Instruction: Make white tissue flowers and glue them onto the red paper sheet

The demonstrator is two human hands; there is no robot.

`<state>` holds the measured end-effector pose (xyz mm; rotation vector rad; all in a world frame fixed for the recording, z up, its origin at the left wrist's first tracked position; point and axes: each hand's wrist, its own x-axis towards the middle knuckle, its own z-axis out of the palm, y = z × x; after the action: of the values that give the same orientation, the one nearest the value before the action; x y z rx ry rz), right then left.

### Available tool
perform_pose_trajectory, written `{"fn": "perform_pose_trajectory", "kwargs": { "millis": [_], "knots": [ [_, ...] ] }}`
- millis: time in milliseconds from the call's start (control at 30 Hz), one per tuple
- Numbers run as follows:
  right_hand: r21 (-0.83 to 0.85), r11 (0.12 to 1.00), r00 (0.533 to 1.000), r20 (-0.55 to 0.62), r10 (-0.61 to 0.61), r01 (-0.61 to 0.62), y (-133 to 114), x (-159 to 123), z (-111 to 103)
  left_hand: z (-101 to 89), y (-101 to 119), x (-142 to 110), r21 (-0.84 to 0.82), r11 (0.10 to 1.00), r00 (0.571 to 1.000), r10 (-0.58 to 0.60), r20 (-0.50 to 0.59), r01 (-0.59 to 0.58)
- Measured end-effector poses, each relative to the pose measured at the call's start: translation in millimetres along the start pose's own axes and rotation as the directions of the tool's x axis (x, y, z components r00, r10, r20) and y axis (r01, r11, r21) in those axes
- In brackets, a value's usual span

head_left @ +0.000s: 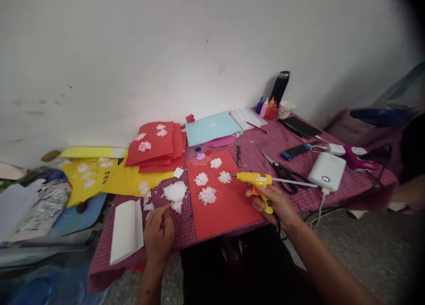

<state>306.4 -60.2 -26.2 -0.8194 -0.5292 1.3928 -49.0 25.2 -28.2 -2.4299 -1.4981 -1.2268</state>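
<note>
My right hand (270, 201) grips a yellow hot glue gun (254, 179) with a glue stick (295, 182) poking out of its back. The gun's nozzle touches or hovers close by a white paper flower (225, 177) on a red paper sheet (226, 214); which of the two I cannot tell. Several such crumpled flowers sit on this sheet. My left hand (160, 229) rests at the table's front edge with curled fingers, and what they may hold is hidden. Just above it lies a heap of white paper petals (175, 192).
Left are a folded white paper (124, 232), yellow sheets (116, 176) and stacked red cards (152, 141). At the back lie a light blue folder (212, 127), paint bottles (264, 108) and a black flask (280, 87). Right are scissors (282, 170), a power bank (327, 171) and cables.
</note>
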Motion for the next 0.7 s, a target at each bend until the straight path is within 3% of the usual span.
{"fn": "perform_pose_trajectory", "kwargs": {
  "millis": [100,400,700],
  "knots": [
    [-0.027,1.000,1.000,0.010,-0.009,0.010,0.2,-2.1,-0.8,3.9,10.8,3.3,0.002,0.997,0.997,0.080,0.014,-0.081],
    [-0.064,0.997,0.999,0.007,0.034,-0.034,-10.7,-1.0,9.6,23.3,71.4,15.5,-0.065,0.977,0.922,0.214,0.321,-0.204],
    [0.121,0.993,0.999,0.025,-0.022,0.019,-8.2,0.3,2.1,31.6,88.3,29.6,0.009,0.970,0.882,0.218,0.417,-0.244]
  ]
}}
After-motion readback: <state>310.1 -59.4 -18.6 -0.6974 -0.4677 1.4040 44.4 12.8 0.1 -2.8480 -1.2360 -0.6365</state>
